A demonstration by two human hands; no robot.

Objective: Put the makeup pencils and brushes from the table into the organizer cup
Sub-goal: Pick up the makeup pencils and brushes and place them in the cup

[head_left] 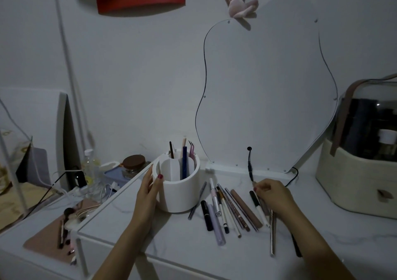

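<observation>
A white organizer cup (180,196) with inner dividers stands on the marble table. It holds a blue pencil (184,163), pink tweezers (191,150) and two other sticks. My left hand (148,191) rests against the cup's left wall, thumb on the rim. Several makeup pencils and brushes (227,211) lie spread on the table to the right of the cup. My right hand (272,196) is over the right end of that spread, fingers pinched on a thin pencil (253,184) whose tip sticks out past the fingertips. A silver stick (272,234) lies below my wrist.
A curvy mirror (268,90) leans on the wall behind, with a black cable (250,168) at its base. A beige cosmetics case (356,178) stands at the right. A lower side table at the left carries a pink mat with brushes (64,232), a bottle and a jar.
</observation>
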